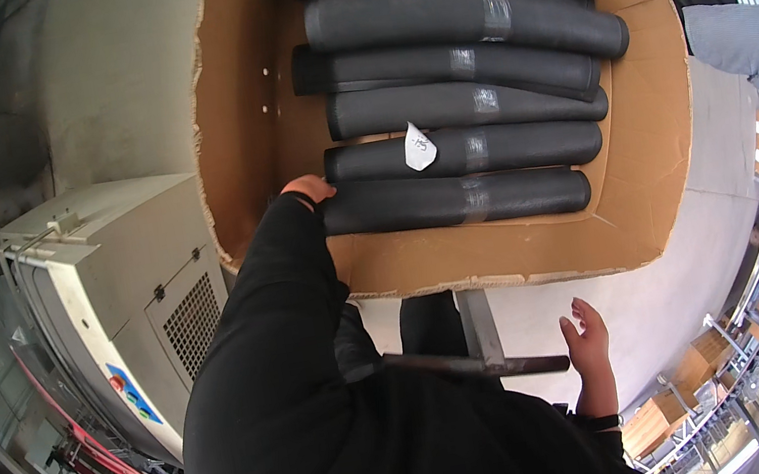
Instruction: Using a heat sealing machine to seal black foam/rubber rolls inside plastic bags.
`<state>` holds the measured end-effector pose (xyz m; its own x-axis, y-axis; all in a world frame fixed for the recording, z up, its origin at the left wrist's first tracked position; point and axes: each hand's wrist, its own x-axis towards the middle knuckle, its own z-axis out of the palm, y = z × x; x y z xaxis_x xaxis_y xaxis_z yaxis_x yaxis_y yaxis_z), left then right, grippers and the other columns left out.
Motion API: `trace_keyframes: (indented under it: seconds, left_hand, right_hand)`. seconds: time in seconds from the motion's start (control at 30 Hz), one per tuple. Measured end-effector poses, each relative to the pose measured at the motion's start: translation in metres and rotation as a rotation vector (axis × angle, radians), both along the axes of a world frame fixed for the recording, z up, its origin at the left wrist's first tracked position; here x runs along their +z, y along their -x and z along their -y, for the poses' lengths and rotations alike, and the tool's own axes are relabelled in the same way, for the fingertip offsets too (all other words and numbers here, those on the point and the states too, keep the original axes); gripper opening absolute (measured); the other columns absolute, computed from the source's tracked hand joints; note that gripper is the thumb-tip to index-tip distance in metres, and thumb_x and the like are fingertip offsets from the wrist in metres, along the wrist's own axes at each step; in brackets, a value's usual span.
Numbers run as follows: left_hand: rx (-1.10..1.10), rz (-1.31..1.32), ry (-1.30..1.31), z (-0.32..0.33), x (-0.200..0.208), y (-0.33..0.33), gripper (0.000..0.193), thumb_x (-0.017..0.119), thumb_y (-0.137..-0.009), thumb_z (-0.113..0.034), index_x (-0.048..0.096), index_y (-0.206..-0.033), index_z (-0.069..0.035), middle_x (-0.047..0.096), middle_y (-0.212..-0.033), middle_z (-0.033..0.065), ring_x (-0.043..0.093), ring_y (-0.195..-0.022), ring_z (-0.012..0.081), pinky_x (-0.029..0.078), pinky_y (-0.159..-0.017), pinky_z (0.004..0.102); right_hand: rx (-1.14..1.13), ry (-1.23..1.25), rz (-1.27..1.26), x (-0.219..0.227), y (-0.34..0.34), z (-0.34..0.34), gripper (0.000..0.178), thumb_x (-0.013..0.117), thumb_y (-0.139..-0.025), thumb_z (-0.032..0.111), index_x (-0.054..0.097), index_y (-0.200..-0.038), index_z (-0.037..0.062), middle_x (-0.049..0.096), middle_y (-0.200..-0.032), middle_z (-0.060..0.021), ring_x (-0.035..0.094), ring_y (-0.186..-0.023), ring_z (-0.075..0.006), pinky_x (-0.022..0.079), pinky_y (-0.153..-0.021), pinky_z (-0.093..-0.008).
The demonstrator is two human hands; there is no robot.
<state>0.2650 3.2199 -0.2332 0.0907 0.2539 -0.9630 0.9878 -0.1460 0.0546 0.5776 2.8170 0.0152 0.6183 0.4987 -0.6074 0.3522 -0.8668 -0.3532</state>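
Note:
My left hand reaches into a large open cardboard box. Its fingers are closed at the left end of the nearest roll of black sheet material; the forearm hides part of the grip. Several similar black rolls lie side by side beyond it, each bound with clear tape around the middle. A white paper tag with handwriting lies on the second-nearest roll. My right hand hangs outside the box, to the right of my body, with its fingers apart and nothing in it.
A beige machine cabinet with a vent grille and coloured buttons stands close on the left. Between my body and the box is a dark metal bar frame. At right are shelves with cardboard boxes and a person in grey clothing.

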Motion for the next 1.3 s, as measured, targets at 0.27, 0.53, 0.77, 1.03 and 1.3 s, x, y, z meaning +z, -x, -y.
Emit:
trace_keyframes:
  seconds: [0.27,0.53,0.77,1.03,1.3]
  left_hand:
    - [0.554,-0.235,0.195,0.01,-0.02,0.001,0.067,0.07,-0.075,-0.043,0.053,-0.12,0.003,0.051,-0.127,0.0158,0.048,-0.118,0.028,0.036,-0.096,0.0379]
    - [0.425,-0.018,-0.246,0.028,0.047,-0.034,0.087,0.07,-0.072,-0.045,0.031,-0.137,-0.002,0.048,-0.129,0.0155,0.046,-0.12,0.0293,0.037,-0.1,0.0345]
    - [0.082,0.513,-0.846,0.029,0.268,-0.147,0.056,0.071,-0.071,-0.033,0.049,-0.114,-0.005,0.062,-0.102,0.0125,0.053,-0.102,0.032,0.039,-0.087,0.0409]
    - [-0.23,1.008,-1.148,0.096,0.409,-0.212,0.062,0.071,-0.066,-0.02,0.047,-0.119,0.001,0.061,-0.089,0.0128,0.052,-0.096,0.0294,0.033,-0.09,0.0392]
    - [-0.493,1.239,-1.253,0.133,0.471,-0.192,0.061,0.067,-0.063,-0.015,0.048,-0.118,0.004,0.058,-0.081,0.0107,0.051,-0.087,0.0271,0.034,-0.089,0.039]
  right_hand:
    - [-0.022,0.015,-0.068,-0.018,-0.016,-0.004,0.045,0.067,-0.078,0.015,0.052,-0.119,0.0022,0.059,-0.11,-0.0157,0.058,-0.1,-0.0255,0.046,-0.084,-0.0376]
    - [0.187,-0.055,-0.062,-0.008,-0.035,-0.044,0.052,0.069,-0.075,0.016,0.051,-0.121,0.003,0.059,-0.109,-0.0161,0.059,-0.098,-0.0284,0.046,-0.083,-0.0362]
    - [0.288,-0.222,-0.083,0.008,-0.038,-0.128,0.079,0.074,-0.069,0.023,0.035,-0.135,0.0042,0.043,-0.13,-0.022,0.048,-0.115,-0.0339,0.04,-0.096,-0.0388]
    - [0.112,-0.231,0.228,0.005,-0.011,-0.162,0.129,0.085,-0.05,0.034,0.0,-0.143,0.0103,0.013,-0.147,-0.0174,0.02,-0.134,-0.0331,0.027,-0.108,-0.0391]
    - [0.265,-0.949,0.352,-0.01,-0.007,-0.162,0.102,0.084,-0.05,0.037,0.03,-0.13,0.0028,0.046,-0.122,-0.0191,0.046,-0.112,-0.037,0.038,-0.093,-0.0437]
